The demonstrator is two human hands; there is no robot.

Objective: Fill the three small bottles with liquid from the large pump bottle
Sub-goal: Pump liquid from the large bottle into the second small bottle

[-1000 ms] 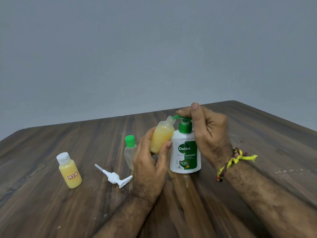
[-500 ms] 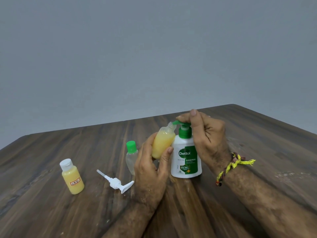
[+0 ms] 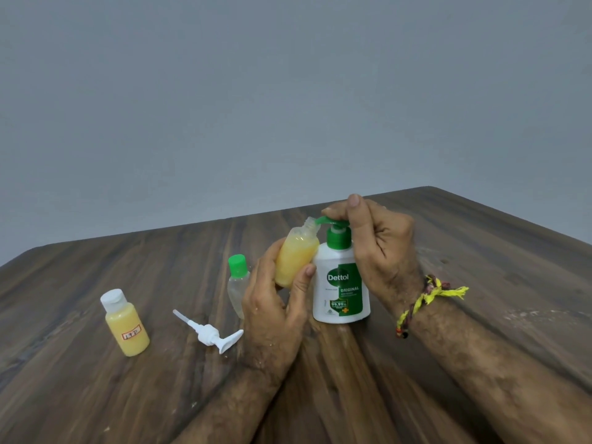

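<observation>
We see the left hand (image 3: 272, 312) gripping an uncapped small bottle (image 3: 296, 254), mostly full of yellow liquid, tilted so its mouth meets the green spout of the pump bottle (image 3: 341, 283) standing on the table (image 3: 480, 251). The right hand (image 3: 381, 248) curls over the pump head, forefinger pressing on top. To the left stand a green-capped clear bottle (image 3: 237, 283) and a white-capped yellow bottle (image 3: 126, 323); between them lies a loose white pump (image 3: 208, 331).
</observation>
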